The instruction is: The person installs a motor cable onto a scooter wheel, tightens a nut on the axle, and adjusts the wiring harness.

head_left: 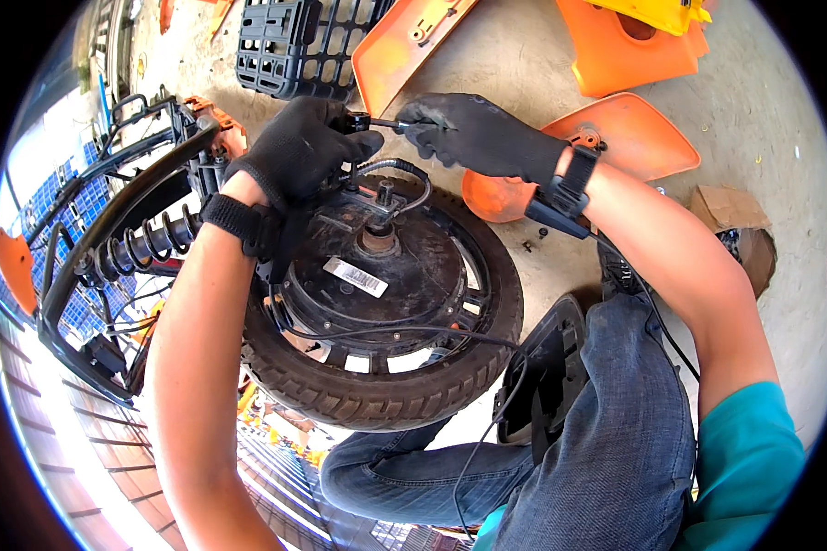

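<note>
Both my hands wear black gloves and meet above the far side of a wheel. My left hand (308,147) is closed on a small black part (358,120), mostly hidden by the fingers. My right hand (482,133) pinches a thin dark rod (390,124) that runs leftward to that black part. I cannot tell whether the rod is a tool or a cable end. Below them lies the wheel (386,404), its treaded black tyre around a dark hub (377,298) with a silver label. A threaded axle (377,241) rises from the hub, with a sleeved cable (400,165) beside it.
At left stands a black vehicle frame (92,230) with a coil-spring shock absorber (152,241). Orange panels (639,138) and a black plastic grille (280,46) lie on the floor beyond. A torn cardboard box (730,211) sits at right. A black cable (413,329) crosses the wheel.
</note>
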Tool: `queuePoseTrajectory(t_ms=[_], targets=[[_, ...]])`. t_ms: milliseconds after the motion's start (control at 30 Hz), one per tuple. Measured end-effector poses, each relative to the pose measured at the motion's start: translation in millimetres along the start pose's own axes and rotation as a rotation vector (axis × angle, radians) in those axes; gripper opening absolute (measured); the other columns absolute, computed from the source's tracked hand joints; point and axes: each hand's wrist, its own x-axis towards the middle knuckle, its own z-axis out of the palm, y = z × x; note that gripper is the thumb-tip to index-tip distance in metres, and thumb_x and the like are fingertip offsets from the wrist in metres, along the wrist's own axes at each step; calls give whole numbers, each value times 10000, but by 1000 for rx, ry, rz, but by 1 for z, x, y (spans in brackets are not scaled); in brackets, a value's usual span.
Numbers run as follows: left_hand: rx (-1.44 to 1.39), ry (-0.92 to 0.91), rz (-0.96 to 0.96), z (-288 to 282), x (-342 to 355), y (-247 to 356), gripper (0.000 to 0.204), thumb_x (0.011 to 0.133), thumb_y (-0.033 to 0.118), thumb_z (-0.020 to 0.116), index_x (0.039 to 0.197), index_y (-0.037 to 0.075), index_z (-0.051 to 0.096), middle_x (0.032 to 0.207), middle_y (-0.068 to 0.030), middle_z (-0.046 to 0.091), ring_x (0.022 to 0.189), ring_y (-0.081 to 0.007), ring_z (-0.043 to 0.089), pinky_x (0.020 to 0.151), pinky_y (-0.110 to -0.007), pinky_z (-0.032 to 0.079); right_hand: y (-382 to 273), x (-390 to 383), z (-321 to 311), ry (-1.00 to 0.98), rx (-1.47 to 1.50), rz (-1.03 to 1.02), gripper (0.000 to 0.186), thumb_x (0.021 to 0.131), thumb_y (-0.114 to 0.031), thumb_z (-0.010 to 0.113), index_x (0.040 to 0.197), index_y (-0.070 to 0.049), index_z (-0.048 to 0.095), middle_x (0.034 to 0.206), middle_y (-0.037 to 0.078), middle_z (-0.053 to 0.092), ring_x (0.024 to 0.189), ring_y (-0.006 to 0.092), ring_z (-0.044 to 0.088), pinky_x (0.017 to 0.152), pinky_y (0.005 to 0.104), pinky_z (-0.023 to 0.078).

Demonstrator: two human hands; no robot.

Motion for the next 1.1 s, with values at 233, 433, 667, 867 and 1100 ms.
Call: queuePoseTrajectory(t_ms=[233, 433, 667, 867, 1100], targets=[[-30, 13, 53, 4, 2, -6, 326, 879, 252, 716, 919, -67, 660, 735, -42, 633, 654, -95, 520, 595, -300, 456, -1, -11, 5, 229, -229, -166, 297, 931, -248, 601, 1153, -54, 635, 1003, 204, 679, 888, 348, 663, 801, 425, 524], [0, 7, 66, 2, 3, 0, 307, 879, 250, 717, 904, -52, 669, 694, -34, 612, 630, -94, 500, 574, -305, 449, -6, -14, 6, 219, -392, -148, 298, 901, -180, 589, 1155, -37, 651, 1031, 193, 682, 946, 371, 641, 845, 440, 507], [86, -11, 63, -1, 9, -10, 320, 874, 263, 718, 941, -48, 683, 729, -59, 643, 665, -110, 524, 613, -316, 476, -40, -11, -1, 123, -696, -202, 186, 895, -146, 562, 982, -21, 668, 957, 189, 678, 880, 362, 640, 777, 448, 510], [90, 4, 88, 0, 7, -11, 347, 857, 268, 722, 964, -59, 677, 750, -78, 668, 657, -115, 550, 628, -316, 491, -46, -12, 0, 144, -823, -379, 120, 869, -105, 555, 847, -10, 624, 759, 179, 636, 741, 346, 632, 681, 435, 513], [87, -31, 70, -5, 6, -11, 355, 840, 283, 727, 968, -44, 678, 759, -129, 680, 657, -147, 583, 638, -329, 494, -43, -15, 11, 285, -818, -419, 143, 892, -136, 568, 921, -7, 624, 768, 193, 634, 742, 354, 627, 682, 438, 511]])
